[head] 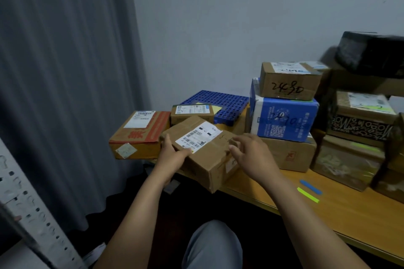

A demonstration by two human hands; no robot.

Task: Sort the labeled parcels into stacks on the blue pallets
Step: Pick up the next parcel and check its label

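A brown cardboard parcel point(207, 155) with a white barcode label lies tilted over the near edge of the wooden table point(328, 209). My left hand point(172, 155) grips its left corner, thumb on top. My right hand point(251, 155) hovers at its right end with fingers spread and loosely bent, just off the cardboard. Behind it sits a blue perforated pallet point(227, 102) carrying a small labeled box point(192, 113). An orange-printed box point(140, 135) stands to the left.
To the right rises a stack: a brown box marked 2490 point(288, 83) on a blue and white box point(284, 120) on a plain carton point(288, 155). Further right stand patterned cartons point(363, 124) and a black wrapped parcel point(371, 54). Blue and green tape strips point(308, 190) lie on the table. A grey curtain hangs left.
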